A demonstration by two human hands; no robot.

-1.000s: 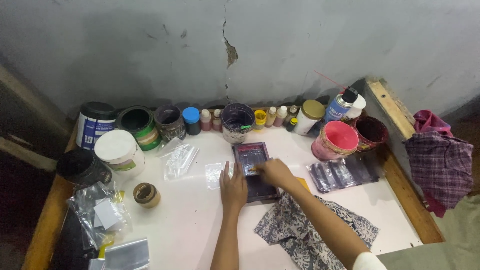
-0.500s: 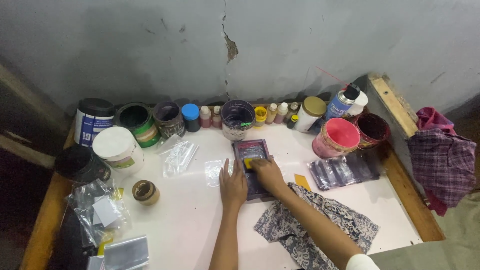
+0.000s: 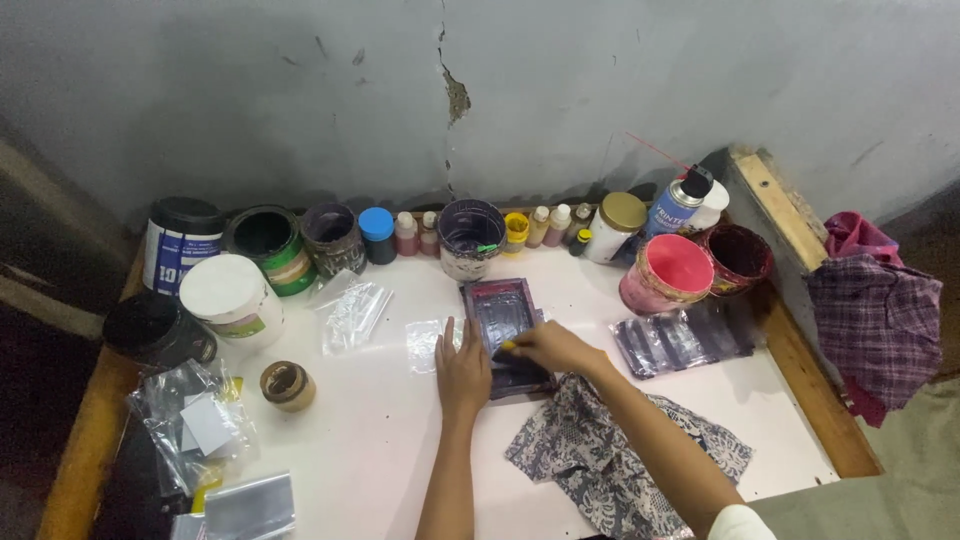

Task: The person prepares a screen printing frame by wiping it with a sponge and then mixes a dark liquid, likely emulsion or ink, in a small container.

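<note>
A small purple-stained rectangular frame lies on the white table in the middle of the head view. My left hand rests flat at its left edge with fingers apart. Over the near part of the frame, my right hand is closed on a small yellow-tipped tool pressed to its surface. A patterned grey cloth lies under my right forearm.
Paint tubs, jars and small bottles line the wall, among them a white tub, a pink-lidded tub and a spray can. Clear plastic bags lie left, dark sleeves right. A checked cloth hangs off the right edge.
My right hand has slid from the frame's near right corner onto its middle, and the yellow tip now shows at my fingertips. The left hand stays at the frame's left edge.
</note>
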